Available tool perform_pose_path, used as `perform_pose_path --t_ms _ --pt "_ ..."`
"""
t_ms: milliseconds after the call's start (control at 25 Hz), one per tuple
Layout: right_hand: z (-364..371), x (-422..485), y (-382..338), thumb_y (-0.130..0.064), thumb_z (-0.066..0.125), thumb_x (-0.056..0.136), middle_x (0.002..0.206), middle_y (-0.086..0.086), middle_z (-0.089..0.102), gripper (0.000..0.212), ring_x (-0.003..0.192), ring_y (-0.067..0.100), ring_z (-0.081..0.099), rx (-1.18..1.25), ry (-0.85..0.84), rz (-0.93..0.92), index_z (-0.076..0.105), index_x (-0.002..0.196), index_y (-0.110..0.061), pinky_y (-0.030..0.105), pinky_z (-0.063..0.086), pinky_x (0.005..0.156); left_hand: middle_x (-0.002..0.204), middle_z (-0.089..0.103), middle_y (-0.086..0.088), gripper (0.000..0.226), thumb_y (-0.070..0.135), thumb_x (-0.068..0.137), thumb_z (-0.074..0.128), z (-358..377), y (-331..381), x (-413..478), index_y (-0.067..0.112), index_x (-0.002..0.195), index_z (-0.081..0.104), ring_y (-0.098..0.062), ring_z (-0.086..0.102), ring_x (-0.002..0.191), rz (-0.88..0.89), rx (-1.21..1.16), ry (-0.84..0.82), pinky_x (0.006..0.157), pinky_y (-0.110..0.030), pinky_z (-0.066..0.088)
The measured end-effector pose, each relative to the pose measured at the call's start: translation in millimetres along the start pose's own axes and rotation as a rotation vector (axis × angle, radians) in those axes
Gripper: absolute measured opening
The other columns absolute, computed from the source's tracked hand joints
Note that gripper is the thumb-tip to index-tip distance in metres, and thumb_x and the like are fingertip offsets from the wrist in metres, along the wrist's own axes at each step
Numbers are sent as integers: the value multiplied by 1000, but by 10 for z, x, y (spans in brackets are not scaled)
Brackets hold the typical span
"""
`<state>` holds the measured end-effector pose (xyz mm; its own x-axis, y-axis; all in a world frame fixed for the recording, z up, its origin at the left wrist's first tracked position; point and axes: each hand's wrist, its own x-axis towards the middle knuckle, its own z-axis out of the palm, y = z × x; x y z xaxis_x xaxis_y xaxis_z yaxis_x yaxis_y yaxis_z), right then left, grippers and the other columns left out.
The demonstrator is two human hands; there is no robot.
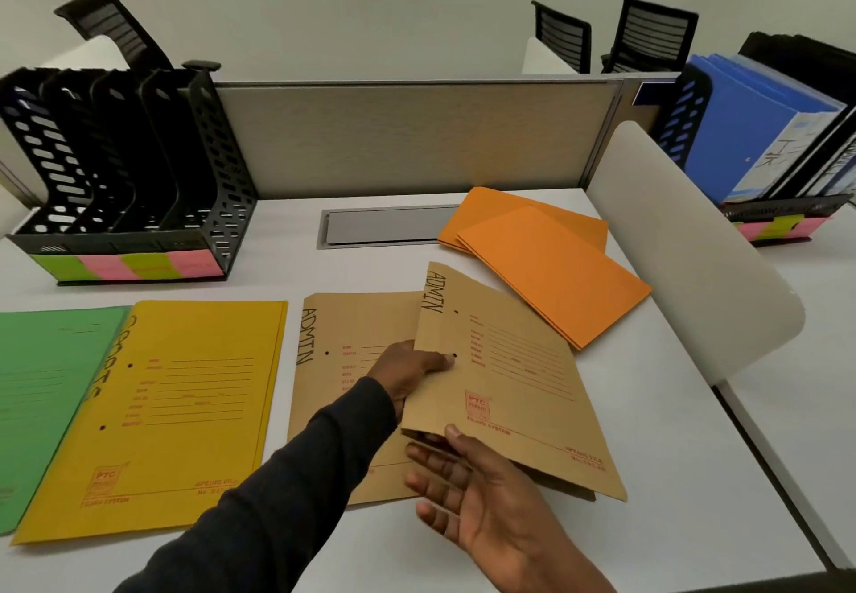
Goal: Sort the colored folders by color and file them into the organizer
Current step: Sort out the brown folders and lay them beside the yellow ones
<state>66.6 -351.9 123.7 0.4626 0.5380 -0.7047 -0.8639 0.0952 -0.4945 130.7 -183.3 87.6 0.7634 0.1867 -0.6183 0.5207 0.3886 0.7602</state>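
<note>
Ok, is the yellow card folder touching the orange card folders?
No, the yellow card folder lies far left of the orange card folders, with two brown ADMIN card folders between them.

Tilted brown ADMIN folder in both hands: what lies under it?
Under the held folder, a second brown ADMIN folder lies flat on the desk; its right part is covered.

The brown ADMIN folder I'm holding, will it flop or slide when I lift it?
Probably fairly stiff: the brown ADMIN folder looks flat though only the left hand and right hand pinch its edges. Likely light, thin card. Its lower edge gapes, so it may splay.
</note>
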Motion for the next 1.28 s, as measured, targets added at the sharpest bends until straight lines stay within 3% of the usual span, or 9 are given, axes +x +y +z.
perform_pose_path --t_ms 200,360,440,520,600,800,1000,1080,1280 --pt "9 -60 -51 -47 67 89 111 14 73 34 96 29 71 -442 -216 16 76 99 -15 36 56 76 103 75 -12 32 13 86 71 -650 -64 -234 14 116 61 -30 74 87 163 16 117 64 -38 60" --pt "-50 194 -137 -49 63 90 104 -4 75 27 91 14 73 -738 -5 -215 74 96 -26 28 57 76 107 75 -11 37 21 83 75 -1117 -268 -253 16 117 62 -30 74 92 179 20 167 76 -46 61" --pt "-166 469 -126 -53 63 88 111 -11 70 25 95 9 68 -957 202 -351 67 102 -33 31 56 81 114 71 -9 40 32 83 76 -1287 -434 -192 15 115 60 -28 71 97 110 289 334 85 -44 58" --pt "-340 777 -86 -56 63 87 129 -7 58 46 112 13 59 -1242 357 -424 55 126 -32 31 52 88 125 60 -9 60 44 80 76 -1413 -617 -83 12 124 52 -29 61 111 -9 654 589 89 -39 53" --pt "-514 1062 -38 -60 62 85 144 3 46 73 130 22 48 -1461 454 -405 40 145 -24 37 47 99 135 47 -14 80 52 77 75 -1458 -733 -9 11 136 41 -33 50 124 -72 807 733 97 -43 48" --pt "-643 1409 147 -74 53 80 145 7 34 87 132 26 37 -1728 521 -343 30 149 -24 37 46 100 134 45 -18 86 53 73 78 -1407 -727 203 9 135 37 -36 48 123 -142 673 797 96 -45 47" --pt "-667 1467 183 -73 53 80 141 5 37 83 129 24 40 -1751 552 -387 34 145 -27 36 47 98 107 71 -16 47 29 75 83 -1428 -623 196 5 107 58 -33 69 90 -72 204 593 86 -48 58" --pt "-709 1483 94 -70 56 81 142 5 40 82 129 24 43 -1667 546 -397 34 146 -25 37 47 98 105 71 -20 31 15 79 79 -1458 -535 134 5 102 61 -36 70 88 -41 91 499 86 -52 57" --pt "-588 1478 -332 -57 65 86 146 11 49 82 125 31 55 -1150 476 -397 33 150 -17 45 51 94 107 70 -14 28 5 85 71 -1331 -257 -125 12 108 57 -38 71 89 205 107 367 80 -53 59"
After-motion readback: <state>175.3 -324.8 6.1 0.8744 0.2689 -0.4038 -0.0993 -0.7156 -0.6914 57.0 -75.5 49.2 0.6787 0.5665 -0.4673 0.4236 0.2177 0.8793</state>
